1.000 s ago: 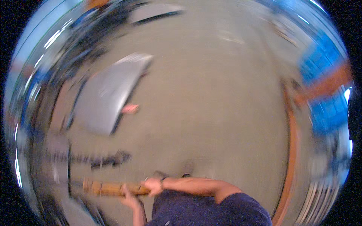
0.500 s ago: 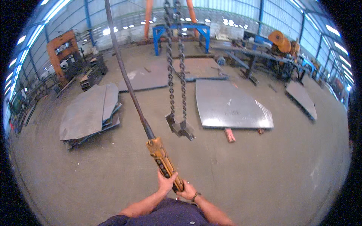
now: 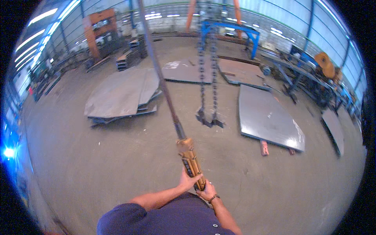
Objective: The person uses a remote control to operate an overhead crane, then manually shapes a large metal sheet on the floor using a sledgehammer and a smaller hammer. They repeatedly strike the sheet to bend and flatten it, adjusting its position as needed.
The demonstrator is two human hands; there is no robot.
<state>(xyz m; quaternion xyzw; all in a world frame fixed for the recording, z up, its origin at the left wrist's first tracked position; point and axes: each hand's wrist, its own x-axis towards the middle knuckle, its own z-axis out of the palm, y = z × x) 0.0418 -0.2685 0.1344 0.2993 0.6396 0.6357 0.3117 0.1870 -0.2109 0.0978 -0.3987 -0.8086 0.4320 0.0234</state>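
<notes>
Both hands grip a yellow crane pendant control (image 3: pixel 190 156) with dark buttons along its left side. My left hand (image 3: pixel 188 180) wraps its lower body, the thumb lying across the front. Around the bottom end closes my right hand (image 3: pixel 207 191), with a dark bracelet at its wrist. From the pendant's top a thick dark cable (image 3: pixel 164 84) runs up and out of view. Beyond it hang two chains (image 3: pixel 214 78), which end in metal plate clamps (image 3: pixel 210 119). The clamps hold nothing and hang apart from the steel plates.
A stack of steel plates (image 3: pixel 121 94) lies left; a shiny plate (image 3: pixel 266 115) rests on red blocks (image 3: pixel 264 148) at right. More plates (image 3: pixel 184 71) lie behind. A blue frame (image 3: pixel 231 26), an orange press frame (image 3: pixel 94 35) and a long workbench (image 3: pixel 301 72) stand farther back. Bright blue light (image 3: pixel 8 152) glares far left.
My view has turned left, so the plates, chains and pendant sit farther right in the picture. The blue glare has come into view. Both hands keep their hold on the pendant.
</notes>
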